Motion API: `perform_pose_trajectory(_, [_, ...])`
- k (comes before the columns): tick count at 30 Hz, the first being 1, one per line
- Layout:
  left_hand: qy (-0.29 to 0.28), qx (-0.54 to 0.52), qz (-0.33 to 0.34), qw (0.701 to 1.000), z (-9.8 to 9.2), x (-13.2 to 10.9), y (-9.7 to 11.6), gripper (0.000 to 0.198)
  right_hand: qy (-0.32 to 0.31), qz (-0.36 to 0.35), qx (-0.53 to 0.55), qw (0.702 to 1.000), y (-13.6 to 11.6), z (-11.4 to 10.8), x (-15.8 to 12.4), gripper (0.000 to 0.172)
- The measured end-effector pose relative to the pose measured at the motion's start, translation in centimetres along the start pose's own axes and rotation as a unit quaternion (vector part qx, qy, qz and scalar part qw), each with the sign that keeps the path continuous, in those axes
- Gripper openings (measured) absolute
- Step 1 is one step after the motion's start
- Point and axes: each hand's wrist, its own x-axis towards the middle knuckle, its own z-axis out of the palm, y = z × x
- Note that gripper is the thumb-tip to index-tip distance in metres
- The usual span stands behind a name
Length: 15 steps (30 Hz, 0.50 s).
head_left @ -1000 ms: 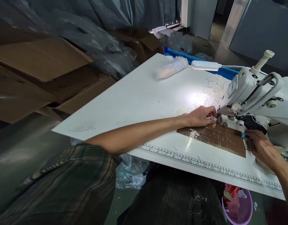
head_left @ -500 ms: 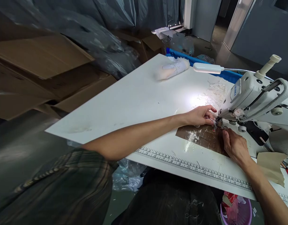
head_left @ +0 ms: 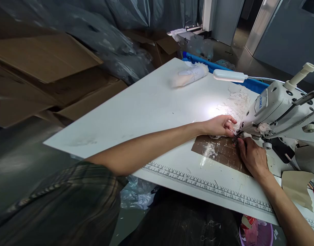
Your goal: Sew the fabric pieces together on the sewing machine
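My left hand [head_left: 220,125] is closed in a pinch on the edge of white lace [head_left: 238,100], just left of the needle area of a white sewing machine [head_left: 264,99]. The lace lies gathered on the table behind my fingers. My right hand [head_left: 254,156] rests in front of the machine's presser foot, thumb and forefinger together close to the lace edge. What it grips there is too small to make out. Beneath both hands lies a shiny brown sheet [head_left: 215,150] set on the table top.
A white lamp [head_left: 230,76] lights the white table [head_left: 146,112]. A wrapped pale roll [head_left: 191,76] lies near its far edge. A printed ruler [head_left: 203,184] runs along the front. A dark phone-like object [head_left: 282,150] and tan paper [head_left: 297,186] sit right. Cardboard boxes [head_left: 44,58] stand left.
My right hand has shifted slightly left and up, closer to the needle and my left fingers. The left hand stays nearly in place. The view has shifted slightly.
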Motion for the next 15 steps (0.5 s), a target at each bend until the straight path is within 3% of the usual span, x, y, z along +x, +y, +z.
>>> perform_pose_trajectory(7, [0.007, 0.056, 0.026, 0.998, 0.0, 0.0, -0.3, 0.059, 0.047, -0.040, 0.005, 0.998, -0.2, 0.2, 0.7, 0.036])
perform_pose_trajectory(15, [0.016, 0.082, 0.047, 0.995, 0.3, 0.0, -0.6, 0.055, 0.089, -0.015, 0.037, 0.995, -0.3, 1.3, 0.8, 0.045])
